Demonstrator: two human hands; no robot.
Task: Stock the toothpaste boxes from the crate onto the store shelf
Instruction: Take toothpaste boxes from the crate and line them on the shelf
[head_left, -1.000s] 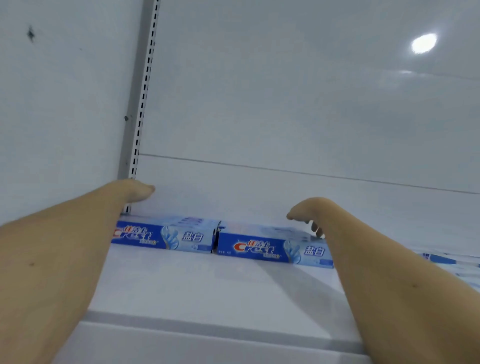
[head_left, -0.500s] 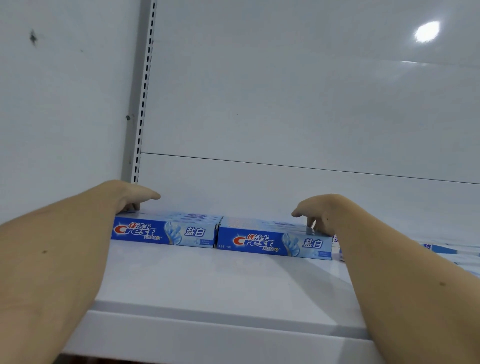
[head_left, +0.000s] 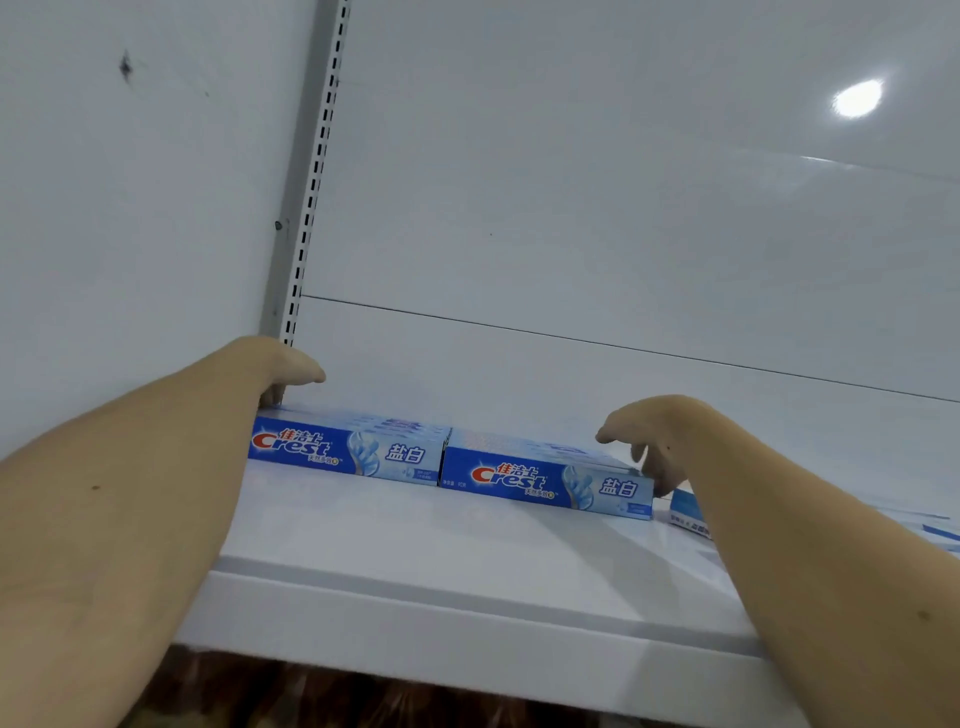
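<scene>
Two rows of blue Crest toothpaste boxes lie end to end on the white shelf (head_left: 415, 551). My left hand (head_left: 275, 366) hooks its fingers down over the left end of the left toothpaste box (head_left: 353, 452), thumb pointing right above it. My right hand (head_left: 654, 431) curls over the right end of the right toothpaste box (head_left: 545, 483), fingertips down against that end. The boxes behind the front ones are mostly hidden. No crate is in view.
More toothpaste boxes (head_left: 685, 512) lie on the shelf to the right, partly behind my right forearm. A slotted metal upright (head_left: 306, 208) runs up the back left corner beside a white side wall. The shelf's front lip (head_left: 467, 618) is near me.
Both hands have come down from above the boxes onto the outer ends of the two rows. The view has dipped, showing more of the shelf front.
</scene>
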